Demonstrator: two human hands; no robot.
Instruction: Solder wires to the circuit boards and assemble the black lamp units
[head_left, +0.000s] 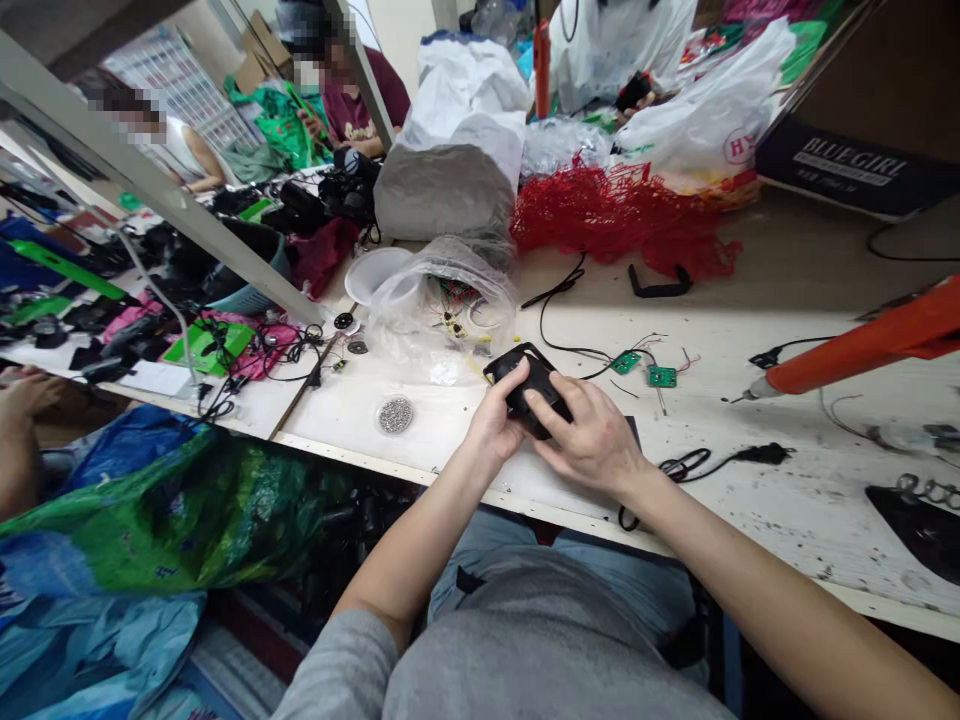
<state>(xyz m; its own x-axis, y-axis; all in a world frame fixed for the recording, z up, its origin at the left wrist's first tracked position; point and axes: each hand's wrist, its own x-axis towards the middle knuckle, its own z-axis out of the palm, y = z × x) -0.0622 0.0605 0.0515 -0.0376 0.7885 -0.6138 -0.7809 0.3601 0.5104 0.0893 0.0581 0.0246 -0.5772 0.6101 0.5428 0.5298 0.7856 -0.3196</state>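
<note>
- Both hands close around a small black plastic casing (529, 385), held just above the near edge of the white worktable (750, 500).
- The left hand (495, 420) cups its side, thumb on top.
- The right hand (592, 435) presses fingers over its face.
- It looks light, rigid and smooth; gripping the edges seems safest.
- Green circuit boards (645, 370) and a dish of screws (395, 414) lie nearby.
</note>
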